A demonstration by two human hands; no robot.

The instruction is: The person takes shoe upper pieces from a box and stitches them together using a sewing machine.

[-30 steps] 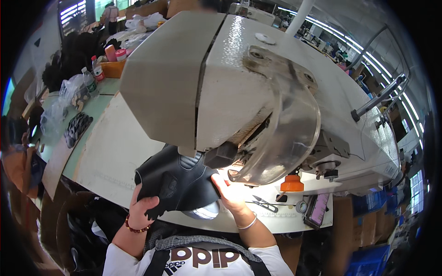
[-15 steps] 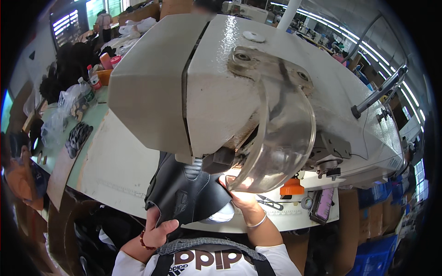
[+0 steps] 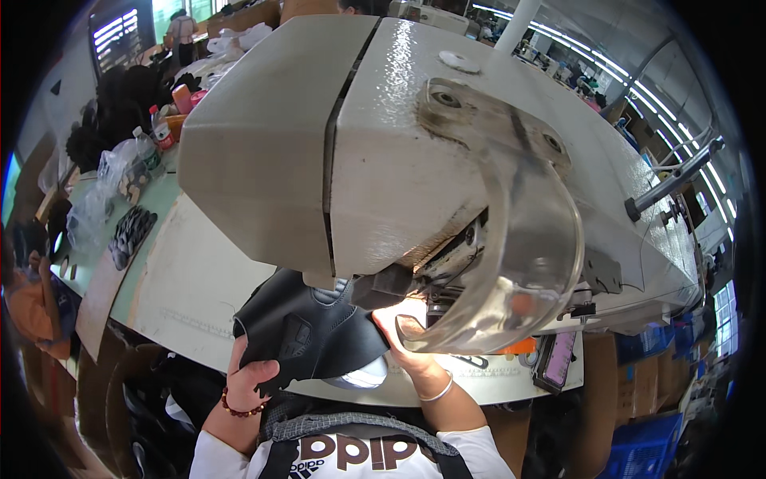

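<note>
A black shoe upper (image 3: pixel 319 339) with a stitched side panel lies under the head of a large white sewing machine (image 3: pixel 399 176). At its lower left edge my left hand (image 3: pixel 249 369) is closed on the material, thumb on top and fingers underneath. My right hand (image 3: pixel 404 342) pinches the right edge beside the lit needle area. Some of its fingers are hidden by the upper and the clear curved guard (image 3: pixel 527 263). A rounded white piece (image 3: pixel 359 375) shows below the upper, between my hands.
Right of my right hand lie black thread snips (image 3: pixel 472 362), partly covered by the guard, and a pink-faced rectangular item (image 3: pixel 558 358). Bottles (image 3: pixel 148 149) and plastic bags stand on the green table at left. Another person (image 3: pixel 36 303) is at far left; blue crates (image 3: pixel 642 451) sit low right.
The shoe upper has shifted slightly left and turned, with my left hand moving left along with it. My right hand stays by the needle area. The whole view has also shifted a little.
</note>
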